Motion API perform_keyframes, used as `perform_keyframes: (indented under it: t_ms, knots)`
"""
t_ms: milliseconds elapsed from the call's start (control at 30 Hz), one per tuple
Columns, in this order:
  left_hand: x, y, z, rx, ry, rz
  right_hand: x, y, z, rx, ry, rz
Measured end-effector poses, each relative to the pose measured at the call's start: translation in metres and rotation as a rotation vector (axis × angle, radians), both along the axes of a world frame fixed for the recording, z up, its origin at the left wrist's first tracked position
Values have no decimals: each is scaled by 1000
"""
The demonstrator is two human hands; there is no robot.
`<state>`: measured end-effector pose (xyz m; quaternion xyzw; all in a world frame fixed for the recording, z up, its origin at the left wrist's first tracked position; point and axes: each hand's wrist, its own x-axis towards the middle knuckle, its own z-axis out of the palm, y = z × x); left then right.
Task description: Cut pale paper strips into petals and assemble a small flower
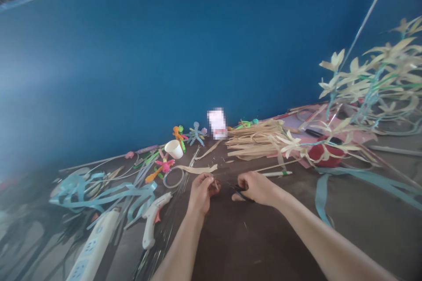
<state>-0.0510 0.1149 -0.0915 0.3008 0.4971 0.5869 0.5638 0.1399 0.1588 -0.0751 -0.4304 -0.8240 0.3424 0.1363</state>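
Observation:
Near the middle of the dark table [263, 241], my left hand [202, 191] pinches a small, thin pale piece [215, 182] between its fingertips. Just to the right, my right hand [255, 189] is wrapped round a pair of black scissors [242, 193], whose blades point left toward my left hand. A small gap separates the scissors from the pale piece. Behind my left hand lies a pale strip [199, 169], beside a roll of tape [173, 177]. A white and green pen [277, 174] rests behind my right hand.
A white glue gun [153, 219], power strip [94, 246] and blue ribbon [75, 191] lie left. A white cup [174, 149] stands near small colourful figures [196, 133]. Dried strips [253, 140] lie behind; pale flowers [372, 79] and a red object [325, 153] are right.

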Motion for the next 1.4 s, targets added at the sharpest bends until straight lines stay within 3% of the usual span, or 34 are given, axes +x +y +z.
perform_keyframes:
  t_ms: [533,1400]
  knots:
    - [0,-1,4,11,4,-25,5,4,-3,-152,78,75]
    - [-2,0,1,-100,10,-37,4,4,-1,-39,-22,12]
